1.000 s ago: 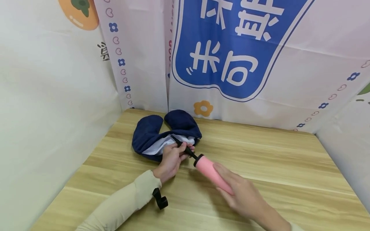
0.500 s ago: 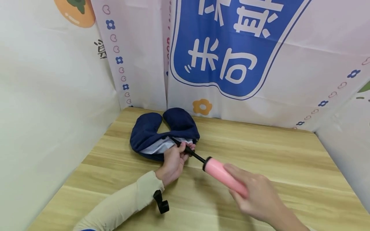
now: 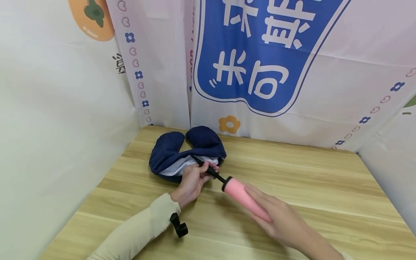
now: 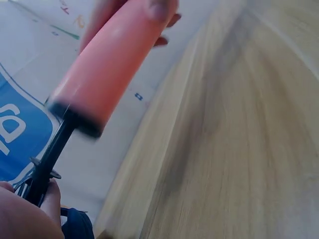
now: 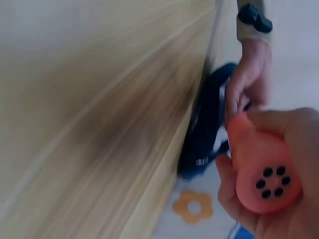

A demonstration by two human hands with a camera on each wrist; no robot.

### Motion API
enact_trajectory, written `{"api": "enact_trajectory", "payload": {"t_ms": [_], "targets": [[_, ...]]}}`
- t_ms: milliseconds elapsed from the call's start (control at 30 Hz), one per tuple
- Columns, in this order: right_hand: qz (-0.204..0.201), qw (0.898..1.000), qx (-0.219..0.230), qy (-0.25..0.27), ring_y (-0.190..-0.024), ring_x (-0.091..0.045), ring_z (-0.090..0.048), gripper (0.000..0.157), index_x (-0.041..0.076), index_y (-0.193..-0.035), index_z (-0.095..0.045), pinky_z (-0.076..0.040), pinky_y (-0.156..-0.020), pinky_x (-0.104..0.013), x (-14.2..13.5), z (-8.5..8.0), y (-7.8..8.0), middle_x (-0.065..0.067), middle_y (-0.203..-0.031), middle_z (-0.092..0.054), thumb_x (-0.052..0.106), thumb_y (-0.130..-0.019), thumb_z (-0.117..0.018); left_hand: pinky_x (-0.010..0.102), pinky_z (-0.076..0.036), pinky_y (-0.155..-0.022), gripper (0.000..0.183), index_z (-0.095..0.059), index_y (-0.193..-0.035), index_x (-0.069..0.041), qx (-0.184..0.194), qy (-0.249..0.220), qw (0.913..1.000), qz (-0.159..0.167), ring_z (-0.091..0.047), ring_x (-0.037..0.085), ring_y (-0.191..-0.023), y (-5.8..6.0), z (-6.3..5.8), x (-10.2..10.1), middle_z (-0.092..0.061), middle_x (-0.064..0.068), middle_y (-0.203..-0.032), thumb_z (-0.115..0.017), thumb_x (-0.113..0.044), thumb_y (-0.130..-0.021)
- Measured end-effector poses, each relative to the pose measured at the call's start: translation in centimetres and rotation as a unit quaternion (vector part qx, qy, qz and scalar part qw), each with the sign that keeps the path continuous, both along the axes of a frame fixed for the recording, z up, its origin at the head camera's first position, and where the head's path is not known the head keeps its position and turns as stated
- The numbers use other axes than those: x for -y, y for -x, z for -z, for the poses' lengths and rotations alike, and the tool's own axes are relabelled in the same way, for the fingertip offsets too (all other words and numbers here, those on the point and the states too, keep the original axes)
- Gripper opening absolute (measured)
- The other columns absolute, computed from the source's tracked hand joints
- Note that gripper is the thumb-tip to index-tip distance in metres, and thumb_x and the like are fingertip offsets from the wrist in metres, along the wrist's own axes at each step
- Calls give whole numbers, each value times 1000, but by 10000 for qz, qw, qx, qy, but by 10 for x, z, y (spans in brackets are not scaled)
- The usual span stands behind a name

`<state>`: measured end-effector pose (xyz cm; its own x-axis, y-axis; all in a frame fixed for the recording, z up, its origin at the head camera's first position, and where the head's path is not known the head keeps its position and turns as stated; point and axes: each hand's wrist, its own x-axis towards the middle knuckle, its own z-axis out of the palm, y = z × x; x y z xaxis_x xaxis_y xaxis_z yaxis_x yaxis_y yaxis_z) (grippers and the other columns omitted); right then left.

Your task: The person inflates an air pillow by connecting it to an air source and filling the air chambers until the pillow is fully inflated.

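Observation:
A navy U-shaped neck pillow (image 3: 165, 150) lies on the table, its cover parted along the near side over a white inner layer (image 3: 177, 167). At that opening my left hand (image 3: 191, 180) pinches the black nozzle end of a pink hand pump (image 3: 243, 198); the tip reaches in over the white layer. My right hand (image 3: 281, 218) grips the pink barrel, which slants down to the right. A stretch of black shaft (image 4: 56, 147) shows between barrel and left hand in the left wrist view. Facing the right wrist camera is the barrel's rounded end (image 5: 269, 184) with several dark holes.
The wood-grain table (image 3: 308, 180) meets a printed cloth backdrop (image 3: 169, 72) just behind the pillow. A white side wall (image 3: 65, 108) stands to the left. A black camera mount (image 3: 178, 225) sticks out from the left sleeve.
My right hand drew the pink barrel away from the left hand, baring more shaft, then pushed it partway back. The left hand and pillow stay in place; the head view shifts slightly.

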<state>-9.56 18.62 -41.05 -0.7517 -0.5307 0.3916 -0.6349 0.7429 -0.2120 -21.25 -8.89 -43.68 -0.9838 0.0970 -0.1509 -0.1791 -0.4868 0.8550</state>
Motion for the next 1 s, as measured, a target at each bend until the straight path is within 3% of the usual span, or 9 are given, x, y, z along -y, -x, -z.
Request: {"api": "enact_trajectory", "payload": {"t_ms": [100, 233, 333, 433, 567, 700, 767, 867, 1000], "targets": [[-64, 9999, 84, 2, -128, -18, -69, 87, 26, -162, -44, -52, -108, -23, -25, -6, -16, 3, -156, -59, 26, -87, -88, 33, -61, -95, 35, -55, -133, 21, 12, -49, 9999, 116, -77, 17, -96, -1, -2, 2, -76, 17, -109, -51, -6, -110], [-78, 10000, 5, 7, -115, -5, -71, 90, 28, -160, -47, -42, -105, -4, -45, -19, -30, 9, -145, -66, 21, -82, -91, 33, -62, -94, 37, -54, -135, 21, 115, -132, 9998, 107, -76, 17, -98, 0, -5, 4, -76, 14, -105, -53, -5, -109], [20, 9998, -205, 48, -107, -3, -73, 86, 28, -155, -54, -54, -94, -12, -38, -25, -30, 9, -139, -70, 18, -78, -91, 29, -61, -93, 36, -54, -136, 19, 275, -90, 9993, 243, -76, 15, -100, -4, -5, -1, -76, 10, -105, -57, -3, -107], [141, 9969, -764, -133, -97, -10, -77, 77, 23, -149, -62, -62, -77, -28, -14, -23, -19, 4, -137, -73, 19, -76, -88, 24, -60, -94, 37, -51, -137, 15, 404, -89, 9986, 327, -76, 13, -102, -9, -3, -10, -77, 6, -105, -61, 0, -104], [298, 9909, -1240, -438, -81, -19, -78, 69, 16, -141, -68, -58, -59, -34, 23, -19, 0, 0, -134, -75, 22, -75, -85, 21, -58, -94, 41, -50, -139, 13, 405, -142, 9990, 137, -75, 11, -103, -13, -4, -16, -76, 8, -109, -64, 0, -103], [252, 9891, -1292, -659, -75, -21, -76, 68, 14, -142, -67, -55, -53, -33, 42, -17, 7, -1, -137, -73, 24, -77, -86, 21, -59, -95, 35, -51, -135, 14, 443, -200, 9988, 35, -76, 11, -101, -14, -4, -12, -70, 18, -122, -62, 3, -103], [89, 9907, -1213, -613, -80, -21, -76, 69, 14, -145, -65, -57, -57, -34, 39, -14, 7, -2, -141, -71, 25, -80, -86, 23, -59, -94, 32, -51, -132, 14, 399, -157, 9991, -49, -76, 12, -99, -13, -5, -9, -68, 23, -126, -60, 6, -102], [-227, 9951, -920, -270, -99, -22, -78, 74, 14, -151, -59, -64, -73, -38, 22, -9, 3, -3, -147, -67, 25, -84, -87, 24, -61, -91, 28, -53, -129, 12, 300, 7, 9995, -135, -77, 13, -96, -11, -8, -2, -68, 26, -127, -60, 9, -102], [-401, 9974, -601, 77, -116, -22, -75, 82, 17, -157, -52, -62, -94, -36, -9, -9, -8, -3, -147, -66, 26, -84, -89, 26, -61, -90, 28, -54, -129, 11, 290, 133, 9995, -50, -77, 13, -94, -4, -14, 6, -71, 23, -123, -60, 9, -101]]}}
